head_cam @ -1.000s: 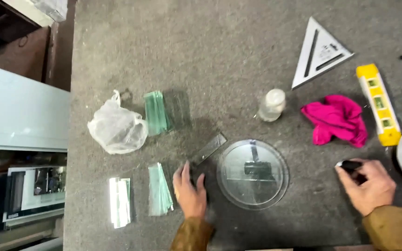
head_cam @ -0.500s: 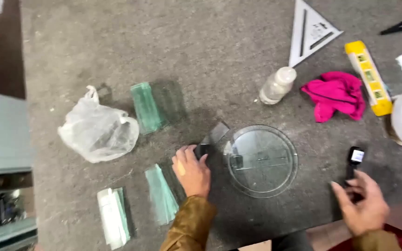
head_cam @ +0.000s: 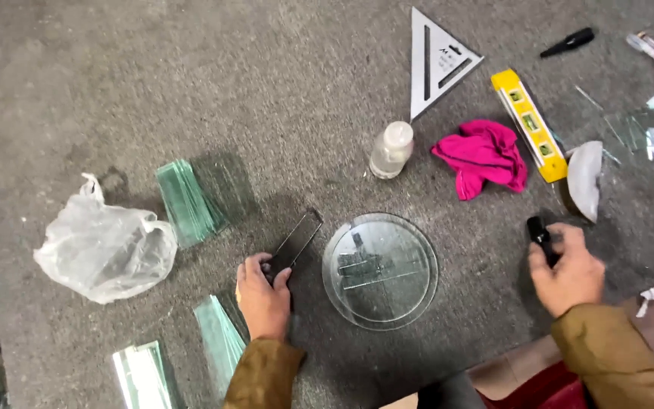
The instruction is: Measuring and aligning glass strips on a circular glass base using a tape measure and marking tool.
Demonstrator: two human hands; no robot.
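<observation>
Glass strip (head_cam: 295, 242) pinched at its near end by the left hand (head_cam: 263, 295).
Right hand (head_cam: 567, 270) grips a small black tool (head_cam: 542, 238) beside the round glass disc (head_cam: 380, 270).

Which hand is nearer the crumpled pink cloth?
Right. The right hand, gripping a small black tool, is just below and right of the crumpled pink cloth. The left hand, holding a narrow glass strip, sits far to its left, beyond the round glass disc.

Glass workshop: glass stacks (head_cam: 188, 201), level (head_cam: 529, 123).
</observation>
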